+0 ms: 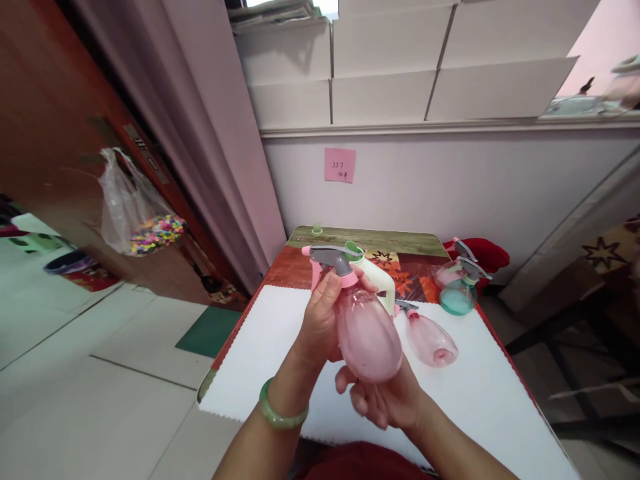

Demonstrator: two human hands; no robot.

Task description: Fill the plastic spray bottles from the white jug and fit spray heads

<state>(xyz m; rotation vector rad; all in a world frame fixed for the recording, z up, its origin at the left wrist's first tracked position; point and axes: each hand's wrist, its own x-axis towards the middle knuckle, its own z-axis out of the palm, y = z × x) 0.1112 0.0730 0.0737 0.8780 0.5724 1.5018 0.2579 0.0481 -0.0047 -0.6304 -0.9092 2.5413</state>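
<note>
Head view: my left hand [320, 323] clasps the bottle [369, 337] at its neck, I'd say to steady the sprayer [331, 256]; right hand [387, 400] cups its base.

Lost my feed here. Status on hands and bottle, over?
Left hand gripping pink spray bottle at neck. Right hand cupping its base. Second bottle lying on mat, right side.

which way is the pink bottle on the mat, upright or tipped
Tipped: the pink bottle lies on its side on the white mat, grey trigger head at its far end.
</note>
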